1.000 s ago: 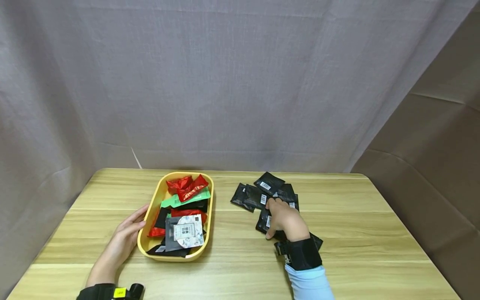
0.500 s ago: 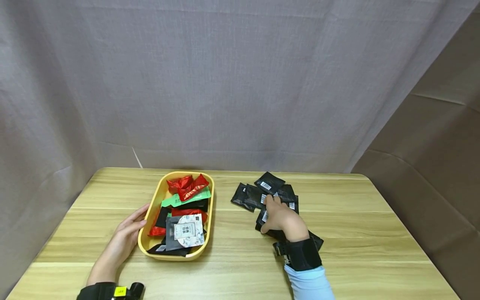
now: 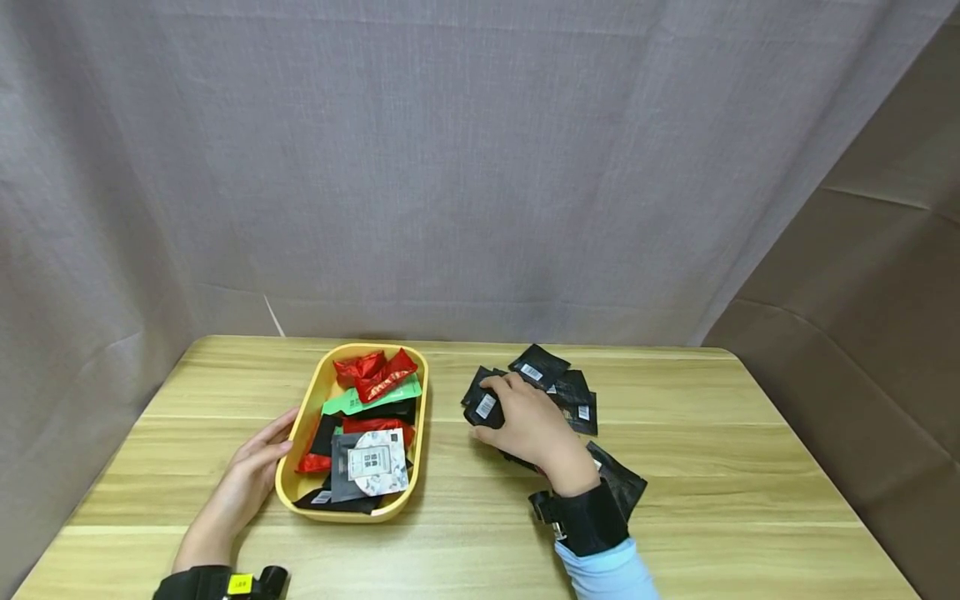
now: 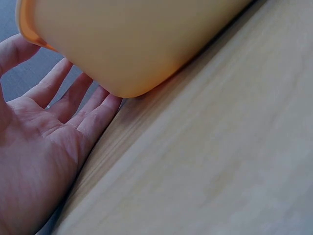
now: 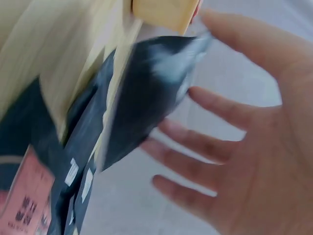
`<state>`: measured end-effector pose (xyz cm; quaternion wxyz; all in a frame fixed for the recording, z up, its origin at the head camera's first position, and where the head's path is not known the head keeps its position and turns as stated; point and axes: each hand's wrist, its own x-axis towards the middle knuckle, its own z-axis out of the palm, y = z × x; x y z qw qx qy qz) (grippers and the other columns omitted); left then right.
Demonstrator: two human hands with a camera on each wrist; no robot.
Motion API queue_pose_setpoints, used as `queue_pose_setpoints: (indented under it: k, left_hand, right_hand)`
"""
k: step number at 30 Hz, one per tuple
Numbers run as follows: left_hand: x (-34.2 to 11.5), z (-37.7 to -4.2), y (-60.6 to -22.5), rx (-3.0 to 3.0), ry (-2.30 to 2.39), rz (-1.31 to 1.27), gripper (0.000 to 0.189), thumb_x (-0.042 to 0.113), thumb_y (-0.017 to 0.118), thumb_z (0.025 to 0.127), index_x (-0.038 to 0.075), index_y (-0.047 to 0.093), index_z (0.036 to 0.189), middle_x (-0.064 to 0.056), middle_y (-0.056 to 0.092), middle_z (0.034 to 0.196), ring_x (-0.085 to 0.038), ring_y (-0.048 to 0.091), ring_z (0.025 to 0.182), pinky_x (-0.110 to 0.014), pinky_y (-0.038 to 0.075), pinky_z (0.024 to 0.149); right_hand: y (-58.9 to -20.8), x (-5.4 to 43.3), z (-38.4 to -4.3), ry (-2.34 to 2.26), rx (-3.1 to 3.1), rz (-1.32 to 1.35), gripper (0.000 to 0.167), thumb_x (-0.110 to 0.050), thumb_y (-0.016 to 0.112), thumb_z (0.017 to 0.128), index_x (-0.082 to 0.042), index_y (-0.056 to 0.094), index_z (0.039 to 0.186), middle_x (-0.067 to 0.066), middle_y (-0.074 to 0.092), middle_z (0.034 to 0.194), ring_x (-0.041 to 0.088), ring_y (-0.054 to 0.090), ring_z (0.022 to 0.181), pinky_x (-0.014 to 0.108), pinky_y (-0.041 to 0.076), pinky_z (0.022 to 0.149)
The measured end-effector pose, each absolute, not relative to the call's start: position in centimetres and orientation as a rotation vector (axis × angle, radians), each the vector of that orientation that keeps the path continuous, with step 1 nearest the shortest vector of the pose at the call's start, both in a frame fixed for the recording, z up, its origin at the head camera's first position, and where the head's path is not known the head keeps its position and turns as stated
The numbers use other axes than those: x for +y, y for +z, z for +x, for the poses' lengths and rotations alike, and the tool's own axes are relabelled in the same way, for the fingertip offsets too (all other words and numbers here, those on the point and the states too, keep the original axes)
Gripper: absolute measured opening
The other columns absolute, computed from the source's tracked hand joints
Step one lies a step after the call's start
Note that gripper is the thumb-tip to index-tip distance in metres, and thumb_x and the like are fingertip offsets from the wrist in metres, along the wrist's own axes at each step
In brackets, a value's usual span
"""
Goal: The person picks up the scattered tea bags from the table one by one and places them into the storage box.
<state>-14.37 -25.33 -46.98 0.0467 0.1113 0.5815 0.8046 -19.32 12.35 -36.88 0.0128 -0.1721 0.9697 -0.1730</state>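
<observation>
Head view, at the near edge, shows a light blue sleeve [image 3: 607,571] and a black strap [image 3: 588,521] on the right wrist, and another strap [image 3: 195,583] on the left one. Compared with half a second ago, the right hand [image 3: 528,421] has shifted left and a little farther, off the middle of the pile, and now carries a black packet [image 3: 486,406] with its white label facing up. Where that hand's wrist was, more of the nearest loose packet [image 3: 618,479] has come into sight. The left hand [image 3: 243,479] and the yellow tray [image 3: 341,517] have stayed as they were.

Right wrist view alone shows the grasp from the palm side: thumb above, fingers spread below, their tips pinching the carried packet, which tilts beside the others. It also shows a packet with a pink label [image 5: 27,205]. Left wrist view shows only the outside of the tray; the left hand's fingers are extended and apart, touching its wall without gripping it.

Carried, the packet is right of the tray, over the left part of the pile [image 3: 540,367] of black packets on the tabletop [image 3: 720,467]. Inside the tray, a grey packet [image 3: 345,467] lies nearer, with a green packet [image 3: 345,402] and red ones [image 3: 386,375] farther back. Beyond everything hangs a grey curtain [image 3: 450,167].
</observation>
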Motion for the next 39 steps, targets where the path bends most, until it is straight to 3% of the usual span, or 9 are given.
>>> queue_pose_setpoints:
  k: [5,10,18,30,39]
  left_hand:
    - [-25.3,-14.4,-47.0,1.76,2.464,0.347,0.048,0.002,0.04,0.102,0.006,0.04,0.15,0.015,0.055,0.134,-0.001,0.052,0.122,-0.016,0.042,0.1]
    - [-25.3,-14.4,-47.2,1.753,2.48,0.367,0.047,0.001,0.039,0.102,0.01,0.046,0.147,0.014,0.056,0.134,-0.002,0.052,0.122,-0.016,0.042,0.099]
    - [-25.3,-14.4,-47.0,1.768,2.462,0.348,0.048,0.002,0.04,0.102,0.002,0.038,0.151,0.015,0.054,0.135,0.0,0.051,0.123,-0.015,0.041,0.1]
    - [-25.3,-14.3,-47.0,1.786,2.448,0.348,0.047,0.003,0.04,0.102,0.008,0.042,0.149,0.016,0.054,0.134,0.0,0.051,0.122,-0.015,0.041,0.099]
    - [-25.2,-14.3,-46.9,1.8,2.444,0.324,0.05,0.004,0.041,0.102,-0.001,0.034,0.152,0.017,0.054,0.134,0.001,0.051,0.122,-0.015,0.041,0.099]
  right_hand:
    - [-36.6,10.2,-18.5,-0.51,3.145,-0.831,0.065,-0.048,0.076,0.084,-0.016,0.058,0.137,0.012,0.056,0.131,0.031,0.057,0.116,0.048,0.044,0.1]
    - [-36.8,7.6,-17.4,-0.461,3.194,-1.117,0.061,-0.049,0.072,0.086,-0.02,0.058,0.138,0.009,0.051,0.139,0.028,0.051,0.125,0.045,0.039,0.108]
    - [-37.6,4.1,-15.7,-0.333,3.156,-1.531,0.06,-0.053,0.068,0.089,-0.02,0.058,0.138,0.008,0.048,0.143,0.023,0.047,0.128,0.039,0.035,0.111]
    - [-39.1,2.0,-14.7,-0.259,3.018,-1.731,0.061,-0.055,0.054,0.097,-0.018,0.05,0.145,0.009,0.045,0.146,0.022,0.043,0.131,0.034,0.034,0.112]
    - [-39.4,2.0,-14.7,-0.272,3.017,-1.694,0.063,-0.055,0.055,0.096,-0.017,0.049,0.145,0.009,0.046,0.147,0.022,0.043,0.133,0.035,0.035,0.112]
